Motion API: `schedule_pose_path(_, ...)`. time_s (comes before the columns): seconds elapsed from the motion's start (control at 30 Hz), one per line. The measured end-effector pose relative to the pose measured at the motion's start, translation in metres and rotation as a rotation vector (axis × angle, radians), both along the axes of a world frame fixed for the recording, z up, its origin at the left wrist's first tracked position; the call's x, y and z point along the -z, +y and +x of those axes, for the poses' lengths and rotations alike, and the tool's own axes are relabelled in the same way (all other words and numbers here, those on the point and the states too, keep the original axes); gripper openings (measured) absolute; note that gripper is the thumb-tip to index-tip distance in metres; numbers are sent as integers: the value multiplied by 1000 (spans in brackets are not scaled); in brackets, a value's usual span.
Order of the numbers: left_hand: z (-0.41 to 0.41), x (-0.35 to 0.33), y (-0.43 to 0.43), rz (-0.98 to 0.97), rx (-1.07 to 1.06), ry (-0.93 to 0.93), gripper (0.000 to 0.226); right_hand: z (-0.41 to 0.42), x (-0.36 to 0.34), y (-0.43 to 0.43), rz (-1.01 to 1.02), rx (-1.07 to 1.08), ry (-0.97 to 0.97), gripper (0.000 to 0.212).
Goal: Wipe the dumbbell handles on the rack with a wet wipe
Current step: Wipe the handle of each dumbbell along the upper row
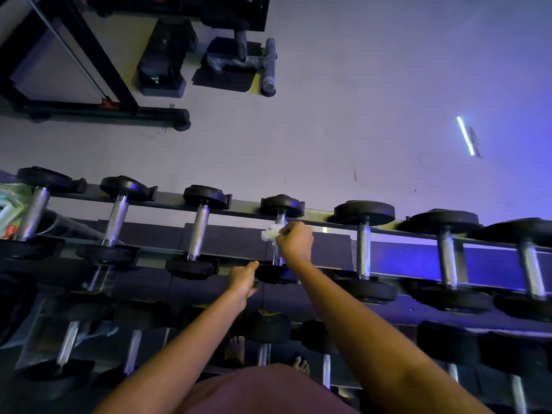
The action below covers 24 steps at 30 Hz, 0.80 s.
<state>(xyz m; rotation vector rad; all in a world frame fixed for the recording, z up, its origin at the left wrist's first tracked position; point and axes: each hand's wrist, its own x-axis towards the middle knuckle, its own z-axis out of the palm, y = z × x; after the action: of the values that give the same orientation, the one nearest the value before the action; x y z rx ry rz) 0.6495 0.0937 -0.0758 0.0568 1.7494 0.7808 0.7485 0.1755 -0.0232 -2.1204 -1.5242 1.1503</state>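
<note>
A person is leaning over the rack and looking down at a long row of weights. The right hand is curling its fingers around a white wet wipe and pressing it against the shiny handle of the dumbbell that is fourth from the left on the top row. The wipe is sitting near the far black end of that handle. The left hand is holding the near black end of the same dumbbell, with the thumb sticking up on top and the fingers tucked around the side. Other dumbbells are resting on both sides of it, each a little apart from the next. A green packet is lying at the far left of the rack, just beside the first weight; it may be a pack of wipes, but the edge of the view is cutting it off. More weights are sitting on the lower row. Two bare feet are showing under the rack. Past the rack, a black metal frame is standing on the grey floor.
</note>
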Motion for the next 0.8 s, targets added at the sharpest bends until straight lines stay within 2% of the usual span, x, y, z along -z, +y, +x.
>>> schedule_pose_path(0.1, -1, -2, -1, -8, 20, 6, 24, 0, -5, -17, -28, -14, 5, 17)
schedule_pose_path(0.27, 1, -7, -2, 8, 47, 13, 27, -6, -21, -3, -15, -38, 20, 14)
schedule_pose_path(0.37, 0, -12, -2, 20, 77, 5, 26, -7, -33, 15, 28, -35, 21, 19)
schedule_pose_path(0.47, -2, -11, -1, 10, 107, 11, 37, -6, -40, 19, -1, -58, 29, 23)
schedule_pose_path(0.57, -2, -9, 3, 9, 114, 26, 42, -11, -35, 10, -19, -84, 5, 11)
schedule_pose_path(0.67, 1, -8, 4, -2, 100, 32, 45, -12, -27, 1, -5, -114, -108, 25)
schedule_pose_path(0.8, 2, -18, 3, 11, 67, 20, 45, -16, -23, 2, -24, -113, -105, 31)
